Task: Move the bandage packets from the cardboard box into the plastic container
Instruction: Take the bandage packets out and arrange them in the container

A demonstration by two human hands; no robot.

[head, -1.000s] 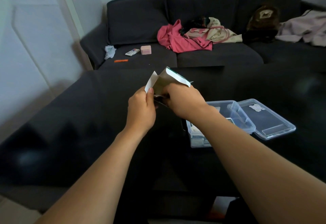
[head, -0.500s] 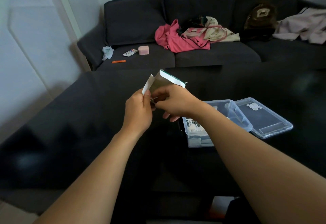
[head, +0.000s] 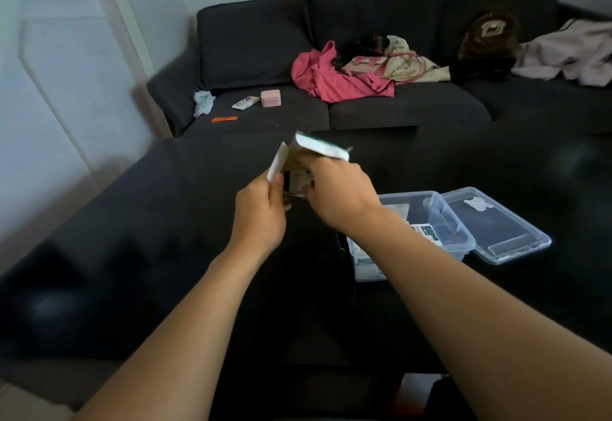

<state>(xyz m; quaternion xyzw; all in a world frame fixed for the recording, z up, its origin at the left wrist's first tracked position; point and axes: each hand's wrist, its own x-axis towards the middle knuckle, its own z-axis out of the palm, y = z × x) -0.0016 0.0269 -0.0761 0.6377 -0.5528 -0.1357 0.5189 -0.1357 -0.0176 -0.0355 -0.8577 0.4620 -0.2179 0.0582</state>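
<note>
The person is holding the cardboard box (head: 318,155) up over the dark table (head: 132,238), the left hand (head: 261,212) pinching its opened white flap and side. The right hand (head: 337,192) is closing its grip around a bandage packet (head: 298,182) at the box's mouth, though blur is hiding the exact finger contact. The packets are probably light, thin and slightly slick, so a pinch on the flat faces should suit them. The box looks flimsy and likely to crush if squeezed. The plastic container (head: 460,228) is sitting near and right, open-topped, already holding some packets, its lid (head: 496,225) lying against its right side. Bare table is lying between, leaving free room to carry across.
</note>
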